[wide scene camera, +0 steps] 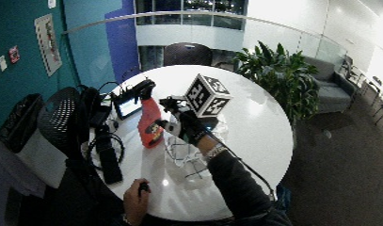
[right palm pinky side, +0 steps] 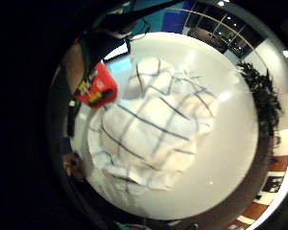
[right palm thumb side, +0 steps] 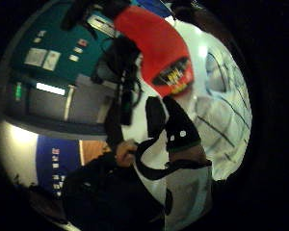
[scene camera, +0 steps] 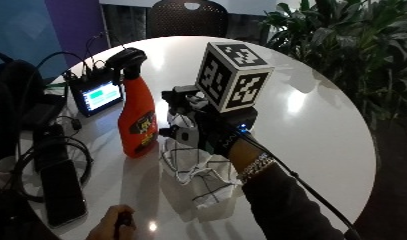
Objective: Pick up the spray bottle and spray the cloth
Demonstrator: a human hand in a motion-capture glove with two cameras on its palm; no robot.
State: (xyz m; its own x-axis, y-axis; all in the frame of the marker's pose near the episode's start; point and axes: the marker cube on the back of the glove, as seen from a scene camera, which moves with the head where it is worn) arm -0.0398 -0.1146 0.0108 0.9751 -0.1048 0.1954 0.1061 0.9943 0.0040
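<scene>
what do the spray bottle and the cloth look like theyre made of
Spray bottle: probably plastic, with a glossy orange body that catches the light and a black trigger head.

Cloth: apparently soft woven fabric, matte white with thin dark check lines; it lies rumpled in folds on the white table.

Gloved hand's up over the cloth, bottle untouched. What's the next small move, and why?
Probably move the gloved right hand sideways to the orange spray bottle and close round its neck. The bottle stands upright beside the checked cloth, and the hand hovers over the cloth, holding nothing.
</scene>
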